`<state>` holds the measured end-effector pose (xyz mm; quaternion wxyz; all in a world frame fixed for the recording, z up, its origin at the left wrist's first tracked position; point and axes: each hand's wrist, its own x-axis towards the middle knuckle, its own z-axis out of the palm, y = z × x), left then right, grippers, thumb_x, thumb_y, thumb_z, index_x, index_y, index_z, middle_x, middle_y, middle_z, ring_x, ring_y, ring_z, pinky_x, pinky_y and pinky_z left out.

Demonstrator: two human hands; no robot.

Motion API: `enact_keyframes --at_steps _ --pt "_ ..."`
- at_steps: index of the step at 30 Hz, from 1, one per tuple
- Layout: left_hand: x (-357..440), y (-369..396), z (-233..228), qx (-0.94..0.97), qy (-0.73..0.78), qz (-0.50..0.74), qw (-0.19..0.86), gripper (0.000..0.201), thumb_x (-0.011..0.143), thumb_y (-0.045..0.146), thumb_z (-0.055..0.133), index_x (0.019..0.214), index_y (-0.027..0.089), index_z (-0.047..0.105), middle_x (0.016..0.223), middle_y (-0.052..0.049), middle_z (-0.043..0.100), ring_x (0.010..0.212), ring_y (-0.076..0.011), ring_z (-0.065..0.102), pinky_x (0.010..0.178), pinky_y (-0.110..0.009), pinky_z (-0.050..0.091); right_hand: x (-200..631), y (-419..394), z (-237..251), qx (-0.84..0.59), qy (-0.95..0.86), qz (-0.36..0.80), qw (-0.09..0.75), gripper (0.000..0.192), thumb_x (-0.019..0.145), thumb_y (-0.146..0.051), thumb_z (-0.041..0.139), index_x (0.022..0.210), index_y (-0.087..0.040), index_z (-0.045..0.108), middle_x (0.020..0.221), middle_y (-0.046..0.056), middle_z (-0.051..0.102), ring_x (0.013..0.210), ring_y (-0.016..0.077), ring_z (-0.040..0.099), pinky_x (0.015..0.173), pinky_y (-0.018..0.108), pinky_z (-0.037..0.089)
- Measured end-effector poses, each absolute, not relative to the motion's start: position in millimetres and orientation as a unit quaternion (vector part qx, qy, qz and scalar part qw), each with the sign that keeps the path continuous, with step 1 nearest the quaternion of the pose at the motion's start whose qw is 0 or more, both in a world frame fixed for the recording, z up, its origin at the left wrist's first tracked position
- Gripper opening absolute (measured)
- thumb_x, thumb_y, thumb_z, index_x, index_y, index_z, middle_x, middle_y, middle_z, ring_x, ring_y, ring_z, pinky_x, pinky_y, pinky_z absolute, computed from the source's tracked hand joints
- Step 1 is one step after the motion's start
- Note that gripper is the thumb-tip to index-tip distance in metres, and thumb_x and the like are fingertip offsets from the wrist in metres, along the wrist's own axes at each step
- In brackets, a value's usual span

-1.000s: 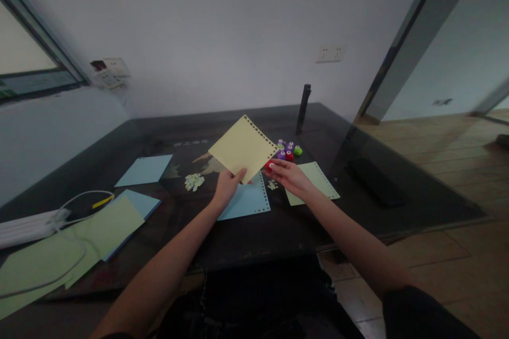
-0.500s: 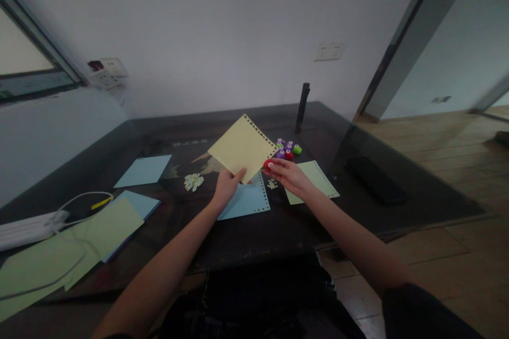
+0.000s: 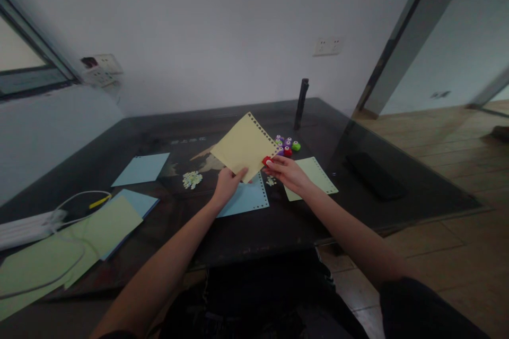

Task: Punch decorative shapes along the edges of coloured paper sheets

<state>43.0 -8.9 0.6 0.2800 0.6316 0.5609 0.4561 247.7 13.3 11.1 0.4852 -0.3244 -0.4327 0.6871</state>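
The left hand (image 3: 227, 184) pinches the near corner of a yellow sheet (image 3: 245, 145), holding it tilted above the bench (image 3: 278, 222). The right hand (image 3: 287, 172) grips a red punch (image 3: 265, 160) at the sheet's right edge. A blue sheet (image 3: 246, 198) lies beneath; more punches (image 3: 287, 145) sit just behind.

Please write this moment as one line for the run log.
left hand: holds yellow paper sheet | right hand: holds red hole punch at sheet edge
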Motion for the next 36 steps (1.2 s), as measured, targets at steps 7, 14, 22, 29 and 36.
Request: enact_keyframes --at_steps 7,14,22,29,36 --pt "42.4 -6.6 -6.4 0.629 0.570 0.451 0.274 0.023 0.078 0.033 0.062 0.078 0.011 0.069 0.070 -0.009 0.072 0.058 -0.0174 0.064 0.055 -0.025 0.048 246.5 14.5 8.2 -0.326 -0.429 0.683 0.493 0.021 0.069 -0.019 0.076 0.081 -0.016 0.059 0.088 0.003 0.067 0.069 0.0111 0.064 0.072 0.026 0.055" --pt "43.3 -5.5 -12.4 0.615 0.571 0.464 0.284 0.022 0.075 0.034 0.065 0.073 0.012 0.066 0.062 -0.006 0.068 0.053 -0.0157 0.059 0.052 -0.024 0.045 246.0 12.4 8.4 -0.331 -0.439 0.662 0.509 0.023 0.067 -0.023 0.077 0.083 -0.016 0.063 0.091 0.005 0.068 0.067 0.0112 0.064 0.068 0.026 0.054" --pt "42.4 -4.2 -13.5 0.636 0.548 0.466 0.277 0.022 0.075 0.033 0.063 0.074 0.012 0.065 0.065 -0.006 0.068 0.056 -0.0161 0.059 0.057 -0.026 0.048 245.6 7.9 14.6 -0.353 -0.443 0.649 0.508 0.028 0.061 -0.029 0.081 0.080 -0.016 0.064 0.089 0.005 0.069 0.069 0.0119 0.065 0.054 0.020 0.049" --pt "43.5 -3.6 -14.1 0.633 0.539 0.481 0.278 0.023 0.074 0.033 0.063 0.083 0.012 0.065 0.075 -0.007 0.072 0.062 -0.0177 0.064 0.061 -0.028 0.051 243.9 6.2 15.5 -0.355 -0.433 0.647 0.517 0.029 0.057 -0.029 0.083 0.074 -0.018 0.062 0.085 0.003 0.068 0.068 0.0126 0.063 0.052 0.022 0.043" --pt "43.1 -5.3 -12.3 0.637 0.536 0.474 0.287 0.025 0.074 0.036 0.062 0.081 0.012 0.064 0.072 -0.007 0.071 0.058 -0.0173 0.062 0.057 -0.027 0.050 243.6 4.8 16.4 -0.364 -0.442 0.637 0.516 0.030 0.057 -0.032 0.082 0.073 -0.019 0.060 0.087 0.003 0.068 0.071 0.0131 0.061 0.053 0.023 0.039"
